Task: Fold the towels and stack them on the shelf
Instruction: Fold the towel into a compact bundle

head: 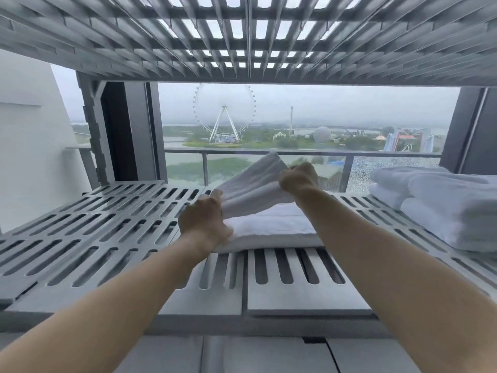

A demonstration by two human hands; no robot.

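A folded white towel [271, 227] lies flat in the middle of the grey slotted shelf [113, 232]. Above it a second white towel [255, 184] is held tilted, its far edge raised. My left hand [204, 222] grips this towel's near left corner, resting against the lower towel. My right hand [298, 177] is closed on its right edge, higher up. A stack of folded white towels [441, 205] sits at the shelf's right end.
Another slotted shelf [242, 36] hangs close overhead. Grey uprights [91, 130] frame the left side. Behind the shelf is a window with a railing [269, 153] and an outdoor view. The shelf's left half holds nothing.
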